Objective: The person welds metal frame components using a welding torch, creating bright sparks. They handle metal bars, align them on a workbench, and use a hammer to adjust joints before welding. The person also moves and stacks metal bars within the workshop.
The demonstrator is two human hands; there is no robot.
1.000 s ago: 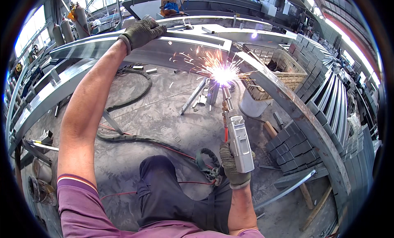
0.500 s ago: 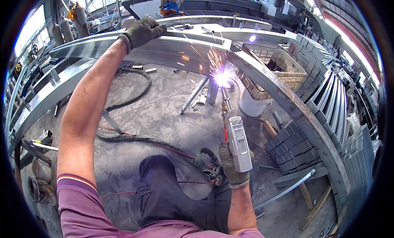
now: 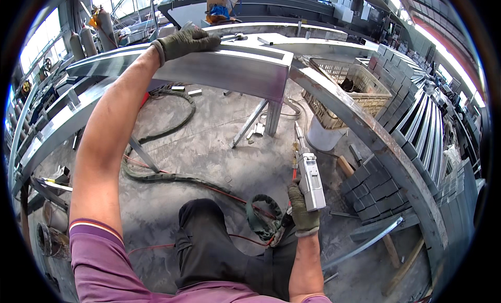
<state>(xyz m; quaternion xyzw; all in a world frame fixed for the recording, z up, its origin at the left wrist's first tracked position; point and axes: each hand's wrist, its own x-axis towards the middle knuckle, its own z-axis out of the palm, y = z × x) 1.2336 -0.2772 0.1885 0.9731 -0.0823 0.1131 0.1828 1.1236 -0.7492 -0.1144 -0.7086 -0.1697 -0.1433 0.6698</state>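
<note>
My left hand (image 3: 185, 43), in a dark green glove, lies on the upper edge of a silver metal frame piece (image 3: 235, 72). Its fingers are stretched out to the right along that edge. In my right hand (image 3: 304, 214), gloved too, is a silver handheld welding gun (image 3: 313, 182), the fingers closed round its grip. The gun's narrow nozzle (image 3: 298, 131) points away from me, below and right of the frame's corner, apart from it. No sparks or arc show at the tip. A metal upright (image 3: 272, 117) stands under that corner.
A curved steel beam (image 3: 365, 125) sweeps down the right side. Beyond it are a beige plastic crate (image 3: 360, 97) on a white bucket (image 3: 326, 135) and stacked metal tubes (image 3: 378, 185). A sheathed cable (image 3: 180, 177) winds over the floor; gas cylinders (image 3: 106, 29) stand far left.
The bright arc and sparks at the frame's corner are gone. My right hand has drawn the welding gun slightly down and right, away from the metal. The left hand stays on the frame.
</note>
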